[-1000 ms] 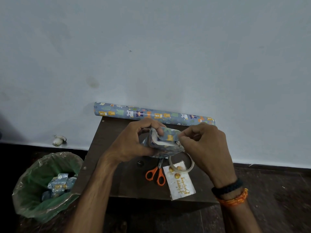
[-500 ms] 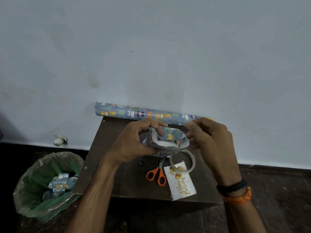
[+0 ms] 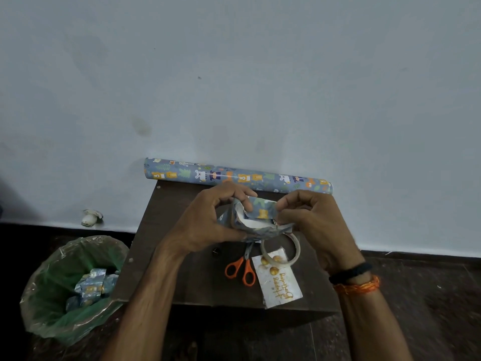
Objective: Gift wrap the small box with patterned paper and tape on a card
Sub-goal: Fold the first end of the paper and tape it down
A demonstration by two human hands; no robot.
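**End fold in progress, box held over table**

We find the box (image 3: 256,220), partly wrapped in patterned paper, held above the table (image 3: 182,269) between both hands. The left hand (image 3: 208,220) grasps its left side, fingers curled over the top. The right hand (image 3: 309,217) pinches the paper flap at the right end; half a second ago it sat higher and further back, and it has since closed in on the flap. The roll (image 3: 236,177), scissors (image 3: 240,269) and tape (image 3: 281,250) lie unchanged. The card (image 3: 279,282) reads "Happy Birthday" in gold script.
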